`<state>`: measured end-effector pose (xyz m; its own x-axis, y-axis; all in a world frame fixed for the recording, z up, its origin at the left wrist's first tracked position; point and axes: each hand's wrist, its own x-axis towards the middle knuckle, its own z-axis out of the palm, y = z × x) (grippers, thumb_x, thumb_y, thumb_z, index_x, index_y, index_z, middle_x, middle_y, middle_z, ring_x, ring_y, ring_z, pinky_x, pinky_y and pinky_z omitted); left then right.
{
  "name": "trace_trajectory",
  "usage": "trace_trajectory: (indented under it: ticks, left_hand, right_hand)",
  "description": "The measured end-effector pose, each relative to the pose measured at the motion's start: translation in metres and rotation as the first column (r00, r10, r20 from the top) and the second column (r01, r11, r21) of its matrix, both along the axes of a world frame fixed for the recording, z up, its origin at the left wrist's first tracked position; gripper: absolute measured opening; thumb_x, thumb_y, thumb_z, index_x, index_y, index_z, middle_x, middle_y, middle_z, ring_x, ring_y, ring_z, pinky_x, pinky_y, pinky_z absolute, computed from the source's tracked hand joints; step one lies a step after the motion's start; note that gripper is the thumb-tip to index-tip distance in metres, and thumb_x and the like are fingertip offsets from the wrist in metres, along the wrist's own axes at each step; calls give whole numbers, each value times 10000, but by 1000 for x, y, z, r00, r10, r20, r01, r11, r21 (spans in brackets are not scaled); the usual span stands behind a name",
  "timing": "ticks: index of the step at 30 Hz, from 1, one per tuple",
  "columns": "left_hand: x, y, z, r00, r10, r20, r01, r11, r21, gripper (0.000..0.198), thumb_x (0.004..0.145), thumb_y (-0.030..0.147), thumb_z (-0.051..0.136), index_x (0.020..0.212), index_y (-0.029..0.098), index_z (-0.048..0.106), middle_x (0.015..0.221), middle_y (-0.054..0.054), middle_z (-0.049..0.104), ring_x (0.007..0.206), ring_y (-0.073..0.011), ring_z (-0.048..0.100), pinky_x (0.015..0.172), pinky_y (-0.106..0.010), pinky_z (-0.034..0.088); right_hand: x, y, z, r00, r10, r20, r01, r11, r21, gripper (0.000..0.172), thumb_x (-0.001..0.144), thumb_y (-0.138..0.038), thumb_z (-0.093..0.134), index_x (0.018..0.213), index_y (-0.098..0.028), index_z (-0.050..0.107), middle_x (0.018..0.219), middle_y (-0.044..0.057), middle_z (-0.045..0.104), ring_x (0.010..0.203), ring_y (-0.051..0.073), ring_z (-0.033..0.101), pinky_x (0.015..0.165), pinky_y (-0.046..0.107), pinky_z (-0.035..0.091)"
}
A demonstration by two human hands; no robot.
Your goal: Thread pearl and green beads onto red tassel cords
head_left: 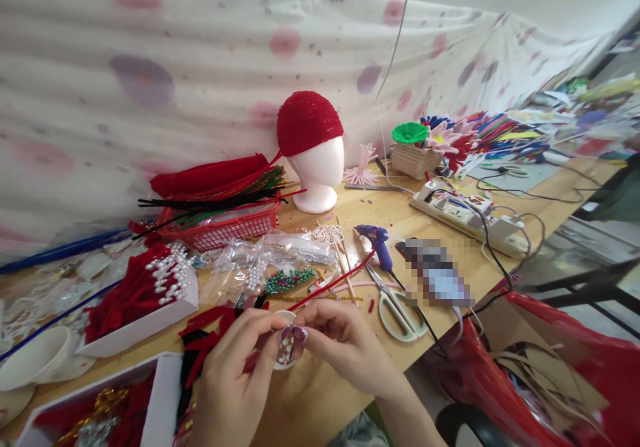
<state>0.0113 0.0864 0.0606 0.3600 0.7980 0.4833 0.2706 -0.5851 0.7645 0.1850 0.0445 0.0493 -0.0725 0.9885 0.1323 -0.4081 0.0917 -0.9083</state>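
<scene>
In the head view, the left hand [235, 360] and the right hand [345, 340] meet at the lower middle of the frame, above the tabletop [310, 410]. Between them is a small white round piece [286, 354] which contains pale and dark red bits, too small to name. The left hand is clamped on this piece, with its thumb across the front and its fingers at the left rim. The right hand has its thumb and fingers gathered at the right rim; whether they grip the piece or only touch it, I cannot tell. A red stem [340, 280] rises from behind the hands towards the upper right. Just beyond them lie clear plastic bags [243, 260] and a bunch of green beads [287, 282]. To the right of these are a blue glue gun [379, 242] and scissors [400, 310] with pale handles. At the centre of the frame stands a white foam head [320, 174], upright, wearing a red cap [309, 124], and a red basket [225, 232] full of fuzzy stems is to its left. At the left of the frame, a white box [143, 329] holds red pieces and white pearl beads [173, 272]. At the right, a power strip [465, 224] lies with cables plugged in.
</scene>
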Motion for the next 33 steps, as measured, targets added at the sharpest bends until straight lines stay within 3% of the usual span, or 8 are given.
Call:
trace_trajectory:
  ticks: [3,7,10,16,21,24,28,33]
  left_hand:
    - [-6,-7,-4,951,197,239,-113,940,-323,125,840,230,791,934,306,827,874,1,824,742,-162,778,653,-170,618]
    - [-18,-8,-7,800,268,537,198,727,-658,241,648,352,978,822,253,845,699,-1,811,516,-120,717,532,-157,595]
    - [-24,-9,-6,661,280,696,417,633,-652,237,613,375,997,703,233,831,676,-2,809,590,-101,745,605,-124,587]
    - [-32,-16,-6,493,373,786,632,467,-618,211,645,353,986,725,232,833,765,-4,829,629,-90,750,575,-116,561]
    - [-41,-14,-11,456,305,836,742,387,-547,158,710,304,954,778,224,835,841,-7,840,686,-88,763,629,-124,581]
    - [-40,-16,-11,409,386,827,747,380,-546,177,695,312,965,777,232,830,823,5,837,712,-106,773,664,-156,604]
    - [-35,-20,-4,405,493,770,765,279,-580,214,644,311,992,772,230,841,805,1,838,670,-133,765,693,-254,650]
    - [-33,-20,8,384,577,721,768,233,-596,260,555,186,1029,731,194,837,743,-9,833,587,-63,718,535,-118,547]
  right_hand:
    - [-9,-12,10,988,-87,129,79,995,65,192,1011,-328,716,917,-168,762,818,40,740,728,116,677,694,180,530]
    - [-27,-29,21,935,-160,318,135,986,98,183,1024,-282,653,906,-186,756,783,37,721,701,136,635,629,201,475]
    - [-41,-32,25,881,-143,451,101,988,116,182,1021,-254,621,901,-189,742,768,30,702,697,148,616,622,224,452]
    - [-67,-19,25,854,-175,490,91,978,189,161,1010,-213,587,903,-196,705,761,9,685,672,142,611,605,225,445]
    - [-73,-17,25,831,-240,502,131,961,243,146,1001,-205,595,896,-204,698,725,-13,645,627,122,571,564,201,430]
    - [-74,-17,27,796,-280,537,140,948,287,140,994,-185,602,892,-205,696,702,-35,617,587,99,535,552,184,419]
    - [-74,-15,29,769,-310,559,125,931,343,118,983,-154,605,942,-207,701,712,-48,616,584,82,544,549,168,418]
    - [-77,-13,32,758,-348,551,144,914,379,126,967,-129,609,932,-203,706,724,-33,644,599,89,568,550,170,434]
